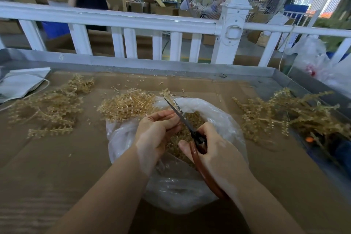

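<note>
cardboard tabletop (57,157), bag (180,192) of beads (196,118), scissors (187,122) above

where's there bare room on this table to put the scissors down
Bare cardboard near left, between the left pile and the bag; another patch near right, between bag and right pile. Crowded over the bag, where the left hand and right hand meet at the scissors, and at the centre pile.

Scissors (196,137) with reddish-brown handles, dark blades; pale golden plastic sprigs (129,106); clear bag (176,186); brown cardboard (57,157).
</note>
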### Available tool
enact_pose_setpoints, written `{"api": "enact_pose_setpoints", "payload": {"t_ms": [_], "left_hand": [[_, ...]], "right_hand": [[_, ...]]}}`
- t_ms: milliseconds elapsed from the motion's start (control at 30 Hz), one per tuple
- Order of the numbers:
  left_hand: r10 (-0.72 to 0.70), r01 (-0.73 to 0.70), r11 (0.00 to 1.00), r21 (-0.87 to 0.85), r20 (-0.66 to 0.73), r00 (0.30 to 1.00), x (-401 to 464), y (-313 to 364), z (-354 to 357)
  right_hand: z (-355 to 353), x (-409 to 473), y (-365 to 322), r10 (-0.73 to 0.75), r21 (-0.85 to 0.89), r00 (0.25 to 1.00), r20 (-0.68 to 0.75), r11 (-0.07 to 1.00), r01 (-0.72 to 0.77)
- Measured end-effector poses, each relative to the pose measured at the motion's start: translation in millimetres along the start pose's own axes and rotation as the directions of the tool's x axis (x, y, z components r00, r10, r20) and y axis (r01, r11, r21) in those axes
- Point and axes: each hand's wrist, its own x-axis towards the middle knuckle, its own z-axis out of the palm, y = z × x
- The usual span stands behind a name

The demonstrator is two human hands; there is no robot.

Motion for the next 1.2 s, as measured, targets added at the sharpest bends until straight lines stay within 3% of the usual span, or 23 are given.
{"api": "enact_pose_setpoints", "payload": {"t_ms": [733, 1000, 1200], "left_hand": [[-0.123, 0.124, 0.992, -0.015, 0.024, 0.992, 1, -8, -8], [0.013, -0.012, 0.998, -0.069, 0.014, 1.0, -1, -21, -10], [0.111, -0.112, 0.99, -0.081, -0.014, 0.994, -1, -25, -13]], "right_hand": [[16, -1, 12, -0.135, -0.196, 0.98, -0.146, 0.975, 0.105], [28, -4, 19, -0.213, -0.315, 0.952, -0.218, 0.939, 0.138], [30, -6, 20, -0.229, -0.308, 0.944, -0.24, 0.94, 0.149]]}}
